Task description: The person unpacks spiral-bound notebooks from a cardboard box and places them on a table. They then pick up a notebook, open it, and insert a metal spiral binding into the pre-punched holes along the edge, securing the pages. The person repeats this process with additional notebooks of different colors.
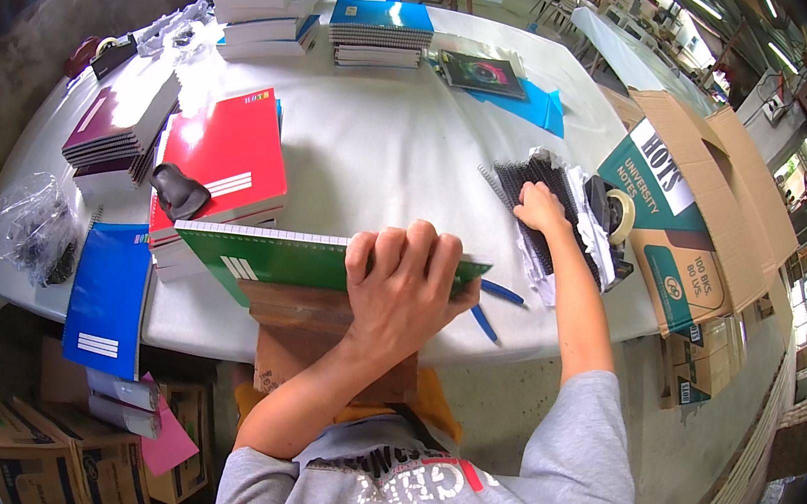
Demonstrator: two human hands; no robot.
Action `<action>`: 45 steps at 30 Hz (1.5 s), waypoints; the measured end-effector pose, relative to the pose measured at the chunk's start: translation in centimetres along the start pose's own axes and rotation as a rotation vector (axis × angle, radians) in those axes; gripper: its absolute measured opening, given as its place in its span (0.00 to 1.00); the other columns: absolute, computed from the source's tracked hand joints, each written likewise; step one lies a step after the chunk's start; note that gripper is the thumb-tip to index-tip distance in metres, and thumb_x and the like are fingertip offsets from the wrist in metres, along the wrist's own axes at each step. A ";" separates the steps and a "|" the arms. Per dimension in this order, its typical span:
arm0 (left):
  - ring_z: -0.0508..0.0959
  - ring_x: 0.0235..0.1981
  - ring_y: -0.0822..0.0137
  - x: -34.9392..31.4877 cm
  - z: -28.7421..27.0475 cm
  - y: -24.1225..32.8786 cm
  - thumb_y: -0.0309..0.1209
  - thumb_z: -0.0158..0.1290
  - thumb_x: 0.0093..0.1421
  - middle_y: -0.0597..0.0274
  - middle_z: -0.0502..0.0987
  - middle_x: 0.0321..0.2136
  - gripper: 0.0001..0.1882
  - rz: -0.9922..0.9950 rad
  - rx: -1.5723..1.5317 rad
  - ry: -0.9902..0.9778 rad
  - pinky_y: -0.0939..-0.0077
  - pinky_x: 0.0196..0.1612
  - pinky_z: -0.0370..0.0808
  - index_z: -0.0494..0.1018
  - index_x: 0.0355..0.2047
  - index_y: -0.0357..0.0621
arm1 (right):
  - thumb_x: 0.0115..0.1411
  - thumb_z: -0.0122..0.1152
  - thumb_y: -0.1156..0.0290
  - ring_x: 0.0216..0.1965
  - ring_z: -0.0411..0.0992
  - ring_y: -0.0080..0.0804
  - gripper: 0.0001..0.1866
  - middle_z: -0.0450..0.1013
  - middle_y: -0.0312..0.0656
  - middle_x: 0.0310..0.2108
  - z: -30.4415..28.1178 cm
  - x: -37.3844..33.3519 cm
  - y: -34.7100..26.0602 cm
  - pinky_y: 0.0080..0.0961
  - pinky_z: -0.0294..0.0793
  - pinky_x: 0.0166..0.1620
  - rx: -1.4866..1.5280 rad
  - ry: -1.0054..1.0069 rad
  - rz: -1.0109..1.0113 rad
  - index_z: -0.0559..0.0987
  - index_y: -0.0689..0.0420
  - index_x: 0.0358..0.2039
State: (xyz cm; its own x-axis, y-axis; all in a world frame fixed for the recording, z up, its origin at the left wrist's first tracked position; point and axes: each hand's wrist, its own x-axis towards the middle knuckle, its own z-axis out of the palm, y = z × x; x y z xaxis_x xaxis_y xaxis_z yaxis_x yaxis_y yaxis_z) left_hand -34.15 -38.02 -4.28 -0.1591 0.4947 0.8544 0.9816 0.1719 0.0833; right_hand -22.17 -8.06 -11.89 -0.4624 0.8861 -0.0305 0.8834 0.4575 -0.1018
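My left hand (404, 287) is wrapped over the green notebook (222, 255), its fingers closed on the far side. The notebook's long punched edge faces up, and a brown wooden block (301, 308) stands against it on my side. Out to the right, my right hand (542, 209) has its fingers curled down on a pile of black spiral binding coils (523, 178). Its fingertips are partly hidden among the coils. Blue-handled pliers (489, 308) lie between the two hands, partly behind the left one.
Red notebooks (244, 152) with a black pouch-like item (177, 192), purple notebooks (122, 122) and a blue notebook (109, 286) sit at left. Stacked blue notebooks (381, 23) stand at the back. A tape roll (619, 216) and open carton (723, 191) are at right.
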 end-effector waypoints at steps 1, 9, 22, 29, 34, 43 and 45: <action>0.65 0.29 0.68 0.0 -0.2 0.0 0.44 0.58 0.36 0.68 0.66 0.27 0.17 0.008 -0.011 0.000 0.67 0.41 0.56 0.67 0.25 0.52 | 0.53 0.50 0.66 0.51 0.67 0.48 0.17 0.69 0.50 0.45 0.1 -0.1 0.4 0.45 0.68 0.50 0.052 0.020 -0.034 0.75 0.58 0.42; 0.65 0.36 0.61 -0.4 -1.2 -0.5 0.45 0.61 0.37 0.63 0.64 0.29 0.21 0.038 -0.110 -0.040 0.61 0.45 0.58 0.68 0.27 0.51 | 0.56 0.51 0.70 0.44 0.69 0.51 0.11 0.71 0.55 0.38 2.5 -1.0 -2.3 0.42 0.69 0.48 0.099 0.145 -0.168 0.71 0.60 0.39; 0.66 0.40 0.57 -1.0 -1.4 -0.5 0.44 0.63 0.40 0.59 0.65 0.32 0.23 -0.017 -0.190 -0.017 0.53 0.52 0.57 0.66 0.31 0.46 | 0.55 0.55 0.75 0.31 0.72 0.32 0.15 0.72 0.42 0.32 -14.6 -18.4 -6.6 0.26 0.71 0.37 0.602 0.067 -0.782 0.76 0.54 0.45; 0.65 0.38 0.58 -0.7 -1.9 -0.3 0.44 0.62 0.42 0.59 0.63 0.29 0.22 -0.002 -0.230 -0.074 0.51 0.53 0.54 0.66 0.29 0.45 | 0.47 0.60 0.85 0.29 0.70 0.28 0.16 0.72 0.38 0.29 -12.2 -20.1 -8.2 0.23 0.71 0.32 0.743 0.339 -0.721 0.81 0.54 0.36; 0.65 0.38 0.58 -0.9 -1.7 -0.4 0.44 0.62 0.42 0.59 0.63 0.29 0.22 -0.010 -0.229 -0.059 0.51 0.53 0.54 0.66 0.29 0.45 | 0.45 0.63 0.84 0.30 0.70 0.26 0.15 0.71 0.37 0.29 -11.8 -19.5 -8.2 0.21 0.70 0.33 0.670 0.327 -0.850 0.82 0.53 0.35; 0.65 0.37 0.59 -0.7 -1.7 -0.4 0.44 0.62 0.43 0.60 0.63 0.28 0.20 -0.016 -0.230 -0.062 0.52 0.53 0.55 0.67 0.28 0.45 | 0.44 0.65 0.85 0.34 0.69 0.23 0.13 0.71 0.37 0.32 -9.5 -17.8 -7.6 0.19 0.72 0.36 1.233 0.120 -0.836 0.81 0.57 0.32; 0.66 0.37 0.61 -0.6 -1.9 -0.5 0.44 0.59 0.45 0.62 0.65 0.28 0.17 -0.024 -0.227 -0.076 0.55 0.53 0.57 0.68 0.27 0.46 | 0.45 0.64 0.85 0.35 0.69 0.23 0.13 0.71 0.37 0.33 -9.5 -18.1 -7.4 0.19 0.72 0.38 1.212 0.108 -0.841 0.81 0.57 0.32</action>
State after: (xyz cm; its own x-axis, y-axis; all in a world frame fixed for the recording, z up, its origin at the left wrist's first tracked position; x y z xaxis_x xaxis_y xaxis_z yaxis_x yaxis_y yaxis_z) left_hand -34.32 -40.02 -3.90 -0.1818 0.5567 0.8106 0.9747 -0.0071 0.2235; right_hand -19.66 -26.76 -1.12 -0.7388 0.4244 0.5235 -0.2609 0.5361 -0.8028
